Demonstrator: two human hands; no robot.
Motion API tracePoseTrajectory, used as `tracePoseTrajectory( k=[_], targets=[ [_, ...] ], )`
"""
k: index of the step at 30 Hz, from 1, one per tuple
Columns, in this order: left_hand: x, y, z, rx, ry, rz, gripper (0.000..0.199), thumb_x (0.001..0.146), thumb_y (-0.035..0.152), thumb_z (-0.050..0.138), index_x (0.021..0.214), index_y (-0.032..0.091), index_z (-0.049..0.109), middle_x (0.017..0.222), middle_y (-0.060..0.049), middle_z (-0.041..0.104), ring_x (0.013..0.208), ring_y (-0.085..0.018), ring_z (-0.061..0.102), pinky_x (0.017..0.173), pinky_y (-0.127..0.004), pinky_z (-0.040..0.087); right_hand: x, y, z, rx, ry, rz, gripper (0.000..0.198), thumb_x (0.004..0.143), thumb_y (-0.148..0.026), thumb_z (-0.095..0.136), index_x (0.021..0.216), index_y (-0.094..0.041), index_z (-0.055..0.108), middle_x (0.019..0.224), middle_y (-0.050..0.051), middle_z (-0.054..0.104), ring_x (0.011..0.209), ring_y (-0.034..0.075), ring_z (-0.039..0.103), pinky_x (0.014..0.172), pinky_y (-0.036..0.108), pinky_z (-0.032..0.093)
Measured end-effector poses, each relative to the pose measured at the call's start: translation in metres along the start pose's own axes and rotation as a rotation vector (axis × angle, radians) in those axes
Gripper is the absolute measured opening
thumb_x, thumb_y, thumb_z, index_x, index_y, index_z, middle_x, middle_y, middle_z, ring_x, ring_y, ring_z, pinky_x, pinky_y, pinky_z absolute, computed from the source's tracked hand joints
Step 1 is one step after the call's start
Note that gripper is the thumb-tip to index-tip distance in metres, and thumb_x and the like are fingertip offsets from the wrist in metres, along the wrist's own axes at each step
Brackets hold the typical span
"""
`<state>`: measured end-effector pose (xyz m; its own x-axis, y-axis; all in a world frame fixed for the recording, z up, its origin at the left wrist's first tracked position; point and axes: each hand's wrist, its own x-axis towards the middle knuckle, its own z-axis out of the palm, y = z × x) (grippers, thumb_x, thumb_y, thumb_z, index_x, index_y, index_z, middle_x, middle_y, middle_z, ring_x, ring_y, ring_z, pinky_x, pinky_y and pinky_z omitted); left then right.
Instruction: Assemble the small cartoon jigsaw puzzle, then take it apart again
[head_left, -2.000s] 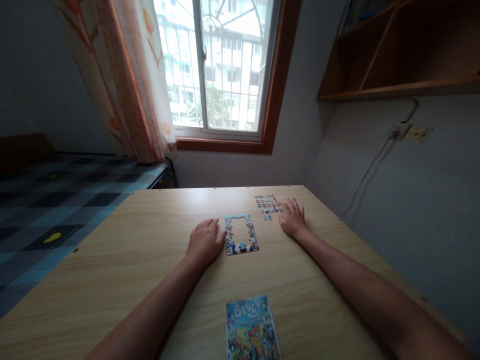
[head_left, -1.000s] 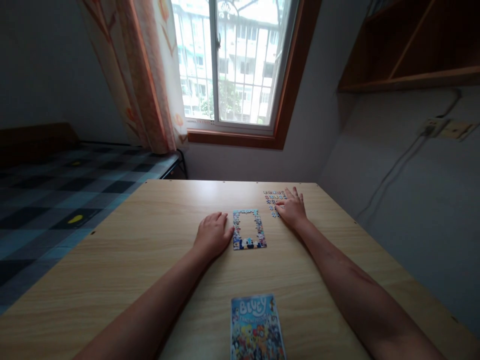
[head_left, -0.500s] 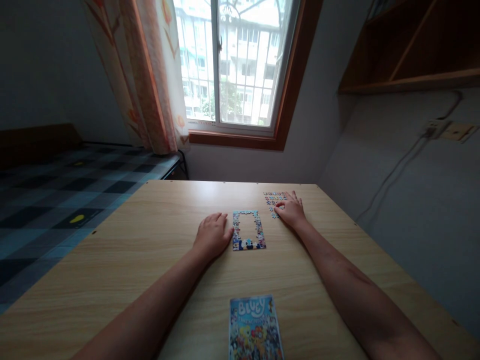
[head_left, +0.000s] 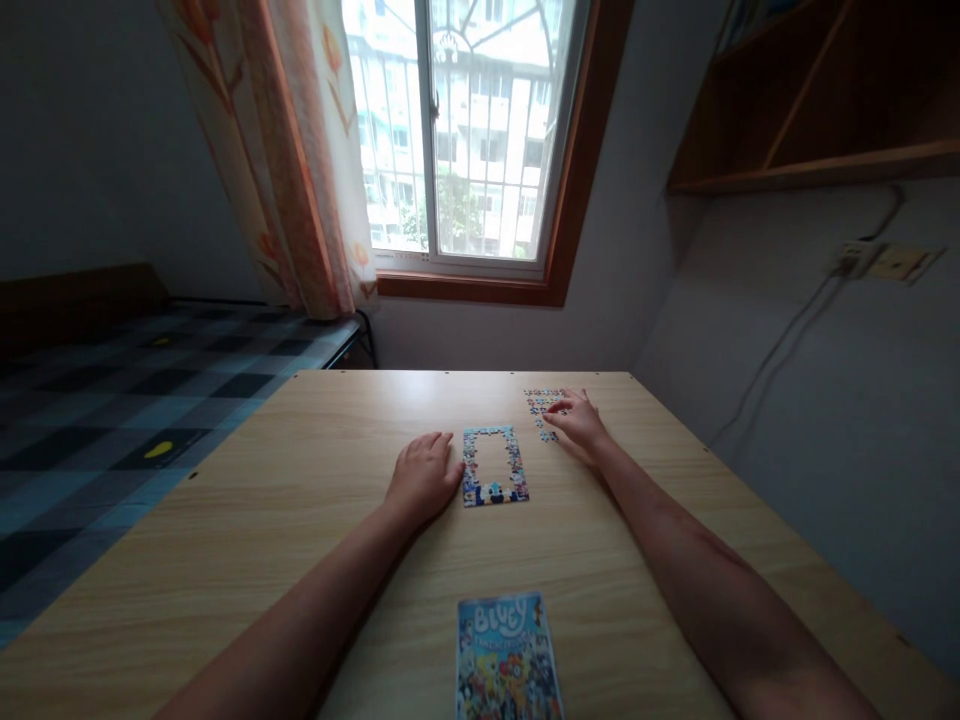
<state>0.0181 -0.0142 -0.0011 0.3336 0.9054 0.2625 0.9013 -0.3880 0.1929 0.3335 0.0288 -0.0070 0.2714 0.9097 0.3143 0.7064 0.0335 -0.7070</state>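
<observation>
A jigsaw puzzle frame (head_left: 519, 482) lies on the table, its border joined into a rectangle with bare wood inside and a few pieces filled in along the near edge. My left hand (head_left: 426, 470) rests flat on the wood at its left, thumb against the border, fingers stretched out. Beyond the frame to the right, loose puzzle pieces (head_left: 534, 393) are laid out in rows. Over these is my right hand (head_left: 581, 415), thumb and forefinger pinched together on what looks like a small puzzle piece; the fingers hide most of it.
A picture card marked "Bluey" (head_left: 508, 655) lies near me on the wooden table (head_left: 300, 560). Behind the table are a window (head_left: 487, 150) and a curtain (head_left: 300, 200). A bed (head_left: 202, 370) stands at left; a wall shelf (head_left: 810, 165) hangs at right.
My right hand has lifted slightly off the loose pieces, its fingers still together at the tips. My left hand stays beside the border. The whole view has tilted a little.
</observation>
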Motion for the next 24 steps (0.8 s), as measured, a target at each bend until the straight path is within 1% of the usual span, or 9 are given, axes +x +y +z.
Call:
tracePoseTrajectory(
  k=[3, 4, 6, 8, 11, 13, 16, 20, 24],
  targets=[
    [0.0, 0.0, 0.0, -0.009, 0.001, -0.003, 0.052, 0.093, 0.039, 0.053, 0.139, 0.014, 0.057, 0.145, -0.015, 0.056, 0.135, -0.031, 0.05, 0.115, -0.045, 0.037, 0.008, -0.007, -0.017, 0.295, -0.036, 0.011, 0.029, 0.071, -0.04, 0.079, 0.085, -0.015, 0.076, 0.132, 0.017, 0.064, 0.122, 0.03, 0.06, 0.107, 0.045, 0.044],
    [0.0, 0.0, -0.001, -0.013, -0.001, -0.005, 0.052, 0.094, 0.038, 0.052, 0.139, 0.014, 0.057, 0.145, -0.015, 0.057, 0.135, -0.031, 0.05, 0.115, -0.045, 0.037, 0.01, -0.011, -0.023, 0.367, -0.073, 0.019, 0.034, 0.071, -0.043, 0.079, 0.088, -0.014, 0.075, 0.124, 0.016, 0.068, 0.112, 0.027, 0.065, 0.1, 0.04, 0.05],
    [0.001, 0.001, -0.001, -0.024, -0.001, -0.011, 0.051, 0.095, 0.038, 0.05, 0.139, 0.014, 0.057, 0.144, -0.015, 0.058, 0.135, -0.03, 0.051, 0.115, -0.044, 0.037, 0.01, -0.024, -0.036, 0.433, -0.183, 0.026, 0.04, 0.069, -0.046, 0.08, 0.09, -0.013, 0.074, 0.103, 0.013, 0.074, 0.092, 0.022, 0.069, 0.085, 0.033, 0.054],
    [0.001, 0.002, -0.002, -0.039, 0.005, -0.01, 0.052, 0.094, 0.04, 0.051, 0.139, 0.015, 0.058, 0.143, -0.014, 0.059, 0.134, -0.03, 0.052, 0.114, -0.044, 0.038, 0.006, -0.038, -0.043, 0.433, -0.327, 0.025, 0.04, 0.069, -0.045, 0.081, 0.091, -0.013, 0.073, 0.089, 0.01, 0.074, 0.077, 0.017, 0.067, 0.073, 0.028, 0.055],
    [0.0, 0.003, -0.003, -0.056, 0.01, 0.012, 0.055, 0.092, 0.047, 0.054, 0.137, 0.017, 0.059, 0.142, -0.014, 0.059, 0.133, -0.031, 0.051, 0.113, -0.046, 0.038, -0.008, -0.059, -0.041, 0.35, -0.607, 0.047, 0.034, 0.071, -0.039, 0.082, 0.091, -0.013, 0.073, 0.08, 0.006, 0.072, 0.064, 0.012, 0.063, 0.062, 0.023, 0.054],
    [-0.001, 0.003, -0.003, -0.057, 0.005, 0.037, 0.057, 0.091, 0.052, 0.055, 0.137, 0.018, 0.06, 0.142, -0.013, 0.059, 0.133, -0.031, 0.051, 0.113, -0.047, 0.037, -0.018, -0.068, -0.032, 0.278, -0.784, 0.052, 0.031, 0.071, -0.036, 0.082, 0.091, -0.013, 0.074, 0.08, 0.006, 0.071, 0.063, 0.011, 0.063, 0.06, 0.023, 0.055],
    [-0.003, 0.003, -0.004, -0.047, -0.006, 0.067, 0.058, 0.091, 0.055, 0.055, 0.136, 0.02, 0.06, 0.143, -0.013, 0.059, 0.133, -0.032, 0.051, 0.112, -0.05, 0.037, -0.03, -0.073, -0.016, 0.208, -0.97, 0.051, 0.028, 0.072, -0.032, 0.081, 0.093, -0.014, 0.076, 0.078, 0.004, 0.072, 0.065, 0.012, 0.065, 0.061, 0.023, 0.057],
    [-0.004, 0.003, -0.004, -0.032, -0.01, 0.09, 0.059, 0.09, 0.056, 0.055, 0.136, 0.021, 0.06, 0.143, -0.013, 0.058, 0.133, -0.033, 0.051, 0.111, -0.05, 0.038, -0.036, -0.072, -0.005, 0.114, -1.108, 0.033, 0.027, 0.077, -0.027, 0.076, 0.101, -0.014, 0.077, 0.075, 0.003, 0.071, 0.064, 0.011, 0.065, 0.059, 0.02, 0.053],
    [-0.003, 0.003, -0.002, -0.02, -0.003, 0.087, 0.06, 0.089, 0.058, 0.056, 0.135, 0.02, 0.061, 0.142, -0.014, 0.058, 0.132, -0.033, 0.051, 0.111, -0.05, 0.038, -0.036, -0.071, -0.002, 0.058, -1.114, -0.101, 0.028, 0.078, -0.025, 0.074, 0.104, -0.015, 0.077, 0.079, 0.002, 0.071, 0.062, 0.008, 0.06, 0.054, 0.017, 0.044]
  ],
)
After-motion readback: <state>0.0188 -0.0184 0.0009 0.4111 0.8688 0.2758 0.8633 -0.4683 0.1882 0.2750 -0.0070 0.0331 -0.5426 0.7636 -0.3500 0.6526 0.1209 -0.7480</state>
